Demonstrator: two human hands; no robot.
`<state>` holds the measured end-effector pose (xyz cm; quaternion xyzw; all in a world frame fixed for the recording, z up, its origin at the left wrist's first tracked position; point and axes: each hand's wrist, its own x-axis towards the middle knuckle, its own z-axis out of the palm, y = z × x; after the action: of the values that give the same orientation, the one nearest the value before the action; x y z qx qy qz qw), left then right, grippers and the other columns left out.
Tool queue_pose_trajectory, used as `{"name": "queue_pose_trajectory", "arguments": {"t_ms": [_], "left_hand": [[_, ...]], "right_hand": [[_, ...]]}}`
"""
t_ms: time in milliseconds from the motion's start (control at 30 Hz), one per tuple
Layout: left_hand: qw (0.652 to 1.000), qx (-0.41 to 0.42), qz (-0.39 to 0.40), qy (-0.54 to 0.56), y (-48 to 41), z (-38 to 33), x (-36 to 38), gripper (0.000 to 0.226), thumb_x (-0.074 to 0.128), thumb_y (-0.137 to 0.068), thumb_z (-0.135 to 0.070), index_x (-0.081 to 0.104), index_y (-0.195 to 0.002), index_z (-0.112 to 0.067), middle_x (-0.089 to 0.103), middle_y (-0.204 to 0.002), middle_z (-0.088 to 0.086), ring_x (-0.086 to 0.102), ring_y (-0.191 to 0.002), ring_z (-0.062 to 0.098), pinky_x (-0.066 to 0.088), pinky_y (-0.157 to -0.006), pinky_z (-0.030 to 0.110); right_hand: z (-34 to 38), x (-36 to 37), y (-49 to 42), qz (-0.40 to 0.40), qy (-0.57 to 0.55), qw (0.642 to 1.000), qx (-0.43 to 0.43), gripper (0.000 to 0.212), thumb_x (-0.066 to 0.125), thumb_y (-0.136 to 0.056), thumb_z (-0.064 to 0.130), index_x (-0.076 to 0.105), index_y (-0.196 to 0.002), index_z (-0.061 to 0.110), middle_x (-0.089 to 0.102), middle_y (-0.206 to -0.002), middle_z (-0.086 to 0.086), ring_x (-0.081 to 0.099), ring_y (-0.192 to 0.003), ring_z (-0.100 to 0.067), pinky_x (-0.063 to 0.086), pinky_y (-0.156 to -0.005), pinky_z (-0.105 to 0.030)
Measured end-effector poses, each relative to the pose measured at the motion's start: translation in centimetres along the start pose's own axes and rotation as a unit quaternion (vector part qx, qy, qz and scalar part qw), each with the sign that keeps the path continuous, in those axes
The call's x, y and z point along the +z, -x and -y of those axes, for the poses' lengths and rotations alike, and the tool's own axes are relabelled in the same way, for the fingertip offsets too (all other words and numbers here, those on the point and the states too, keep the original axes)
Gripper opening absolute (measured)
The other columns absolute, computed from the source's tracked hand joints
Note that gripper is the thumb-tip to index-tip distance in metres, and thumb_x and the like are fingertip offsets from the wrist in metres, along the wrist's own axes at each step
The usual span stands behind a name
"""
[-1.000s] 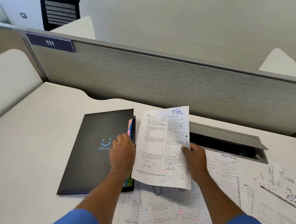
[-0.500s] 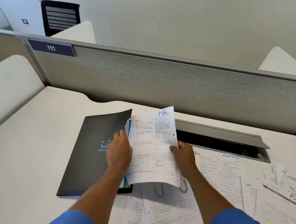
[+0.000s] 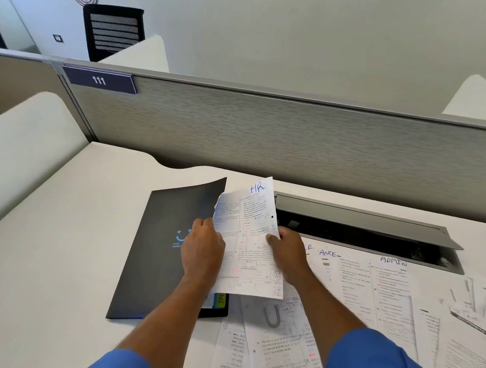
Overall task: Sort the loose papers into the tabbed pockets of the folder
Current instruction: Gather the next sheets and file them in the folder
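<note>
A dark folder [image 3: 156, 252] with a blue smiley logo lies on the desk, its front cover raised along the right edge. My left hand [image 3: 201, 251] grips that cover edge. My right hand [image 3: 287, 250] pinches a printed sheet marked "HR" [image 3: 247, 244] by its right side. The sheet's left edge goes in behind the lifted cover. A yellow tab [image 3: 220, 299] shows at the folder's lower right corner. Loose papers [image 3: 275, 346] lie under and right of my arms, among them one headed "ADMIN" [image 3: 391, 286].
A grey partition [image 3: 299, 147] with a "111" plate closes the desk's far side. An open cable tray with a raised lid [image 3: 361, 220] sits just behind the papers. More sheets [image 3: 471, 336] spread to the right edge. Bare desk surface [image 3: 50, 238] lies left of the folder.
The folder cover has lifted under my left hand. My right hand has carried the HR sheet leftward until its left edge passes behind the cover.
</note>
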<state>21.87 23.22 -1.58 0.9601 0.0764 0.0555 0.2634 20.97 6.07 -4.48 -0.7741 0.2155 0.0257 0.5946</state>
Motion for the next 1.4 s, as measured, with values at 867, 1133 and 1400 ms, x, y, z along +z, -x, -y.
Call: {"name": "queue_pose_trajectory", "arguments": {"t_ms": [867, 1133, 1400], "left_hand": [[0.999, -0.008, -0.015, 0.03, 0.1, 0.6, 1.4, 0.021, 0.045, -0.093, -0.017, 0.063, -0.102, -0.011, 0.057, -0.098, 0.001, 0.052, -0.073, 0.014, 0.047, -0.062, 0.026], [1.0, -0.004, -0.016, 0.017, 0.2, 0.6, 1.7, 0.019, 0.044, -0.094, -0.016, 0.062, -0.099, -0.011, 0.056, -0.097, 0.002, 0.049, -0.071, 0.014, 0.036, -0.057, 0.023], [0.999, -0.012, -0.004, 0.032, 0.3, 0.5, 1.7, 0.02, 0.043, -0.089, -0.013, 0.062, -0.095, -0.011, 0.056, -0.095, 0.003, 0.05, -0.072, 0.016, 0.039, -0.06, 0.029]], "right_hand": [[1.7, 6.7, 0.4, 0.102, 0.075, 0.991, 0.038, 0.04, 0.048, -0.099, 0.016, 0.049, -0.138, 0.01, 0.06, -0.134, -0.013, 0.061, -0.117, -0.03, 0.051, -0.101, -0.043], [0.8, 8.2, 1.0, -0.021, 0.112, 0.993, 0.039, 0.039, 0.05, -0.091, -0.001, 0.062, -0.127, 0.007, 0.066, -0.126, -0.012, 0.062, -0.111, -0.027, 0.044, -0.084, -0.023], [0.6, 9.6, 0.9, -0.014, 0.088, 0.995, 0.038, 0.024, 0.056, -0.089, 0.004, 0.07, -0.11, 0.005, 0.071, -0.108, -0.012, 0.066, -0.098, -0.026, 0.054, -0.08, -0.03]]}}
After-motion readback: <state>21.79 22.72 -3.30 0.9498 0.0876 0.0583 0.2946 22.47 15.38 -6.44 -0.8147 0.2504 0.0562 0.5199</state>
